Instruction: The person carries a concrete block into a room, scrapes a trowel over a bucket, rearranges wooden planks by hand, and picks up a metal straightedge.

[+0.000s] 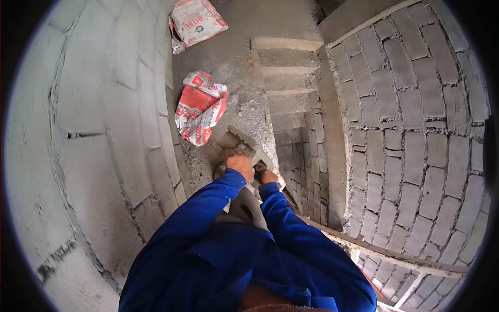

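Close to my feet, a rough grey concrete block [246,139] lies at the edge of the landing, its outline partly hidden by my hands. My left hand [240,164] is closed over the near side of the block, its fingertips out of sight. To its right, my right hand [267,176] curls its fingers at a dark opening on the block's right side. Both of my forearms, in blue sleeves, reach forward and close together. Part of my grey trouser leg shows just below the hands.
A crumpled red-and-white cement bag [201,107] lies ahead on the left, with another bag [198,23] farther off. Concrete steps [289,73] descend beside a drop on the right. Block walls [86,119] flank both sides; a wooden rail [384,253] crosses at lower right.
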`<state>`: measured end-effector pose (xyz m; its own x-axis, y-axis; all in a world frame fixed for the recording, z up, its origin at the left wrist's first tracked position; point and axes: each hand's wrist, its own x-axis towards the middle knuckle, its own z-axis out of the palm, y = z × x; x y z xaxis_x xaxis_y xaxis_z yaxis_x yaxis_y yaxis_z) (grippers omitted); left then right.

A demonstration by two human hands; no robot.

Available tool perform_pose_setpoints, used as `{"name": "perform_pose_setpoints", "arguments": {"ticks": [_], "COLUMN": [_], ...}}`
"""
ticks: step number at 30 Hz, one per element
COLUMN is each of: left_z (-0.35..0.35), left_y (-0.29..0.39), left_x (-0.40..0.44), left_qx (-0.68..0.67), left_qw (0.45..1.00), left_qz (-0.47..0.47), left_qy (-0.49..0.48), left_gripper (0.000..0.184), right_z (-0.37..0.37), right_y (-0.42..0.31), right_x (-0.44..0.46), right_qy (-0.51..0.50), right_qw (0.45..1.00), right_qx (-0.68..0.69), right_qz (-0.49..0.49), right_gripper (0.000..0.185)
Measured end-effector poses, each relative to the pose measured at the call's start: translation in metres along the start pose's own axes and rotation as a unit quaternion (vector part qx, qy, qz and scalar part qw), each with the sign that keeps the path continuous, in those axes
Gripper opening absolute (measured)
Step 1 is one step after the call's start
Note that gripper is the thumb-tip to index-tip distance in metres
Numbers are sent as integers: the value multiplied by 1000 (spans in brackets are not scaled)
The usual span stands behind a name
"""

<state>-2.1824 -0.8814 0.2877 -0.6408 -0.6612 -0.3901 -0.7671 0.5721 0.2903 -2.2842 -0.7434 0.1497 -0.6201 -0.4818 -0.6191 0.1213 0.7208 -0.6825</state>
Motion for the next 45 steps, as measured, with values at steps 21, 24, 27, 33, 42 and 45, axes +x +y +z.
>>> {"name": "perform_pose_setpoints", "arguments": {"ticks": [21, 24, 27, 33, 42, 45], "left_z": [-191, -204, -233, -311, -499, -622], "left_y": [-370, -386, -401, -467, -618, -514], "left_x": [284, 333, 400, 559, 858, 979], "left_qx": [-41, -52, -102, -51, -459, -289], "left_qw": [994, 981, 983, 993, 830, 952], "left_qz": [-81, -151, -142, -55, -266, -98], "left_qy": [64, 106, 54, -89, -171, -22], "left_gripper": [62, 55, 56, 58, 23, 29], "right_z": [-65, -68, -81, -41, 14, 24], "right_y": [-42, -71, -174, -231, -498, -536], "right_x": [248, 266, 257, 327, 463, 524], "right_qy": [151, 248, 26, 285, 319, 289], "right_qw": [935, 931, 902, 910, 746, 751], "right_qx": [-199, 91, -409, 170, 548, 553], "right_qz": [252, 253, 137, 247, 204, 217], "right_gripper": [41, 59, 52, 37, 27, 21]}}
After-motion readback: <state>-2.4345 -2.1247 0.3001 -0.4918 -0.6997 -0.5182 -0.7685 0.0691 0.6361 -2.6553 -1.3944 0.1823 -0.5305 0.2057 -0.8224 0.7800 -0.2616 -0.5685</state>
